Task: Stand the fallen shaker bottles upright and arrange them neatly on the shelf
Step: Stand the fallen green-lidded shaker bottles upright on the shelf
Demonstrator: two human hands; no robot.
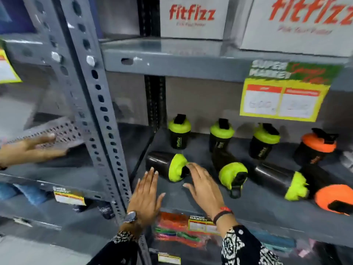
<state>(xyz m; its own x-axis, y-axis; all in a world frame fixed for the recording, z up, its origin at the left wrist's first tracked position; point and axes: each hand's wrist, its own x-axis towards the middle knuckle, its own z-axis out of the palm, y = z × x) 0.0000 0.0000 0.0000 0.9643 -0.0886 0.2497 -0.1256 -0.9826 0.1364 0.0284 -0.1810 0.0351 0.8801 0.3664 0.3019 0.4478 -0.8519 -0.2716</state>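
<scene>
Shelf [191, 199]: grey steel, carrying fallen shakers.
Nearest bottle [164, 165]: lying crosswise, lid pointing right.
Left hand [146, 196]: spreading, hovering nearer its base.
Right hand [204, 186]: spreading, reaching its lid.

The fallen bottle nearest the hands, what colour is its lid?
Lime green lid, on a black bottle body; seen in the head view.

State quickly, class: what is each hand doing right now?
Left hand: open, fingers spread, holding nothing, near the fallen green-lidded bottle.
Right hand: open, holding nothing; fingertips reach that bottle's lid.
</scene>
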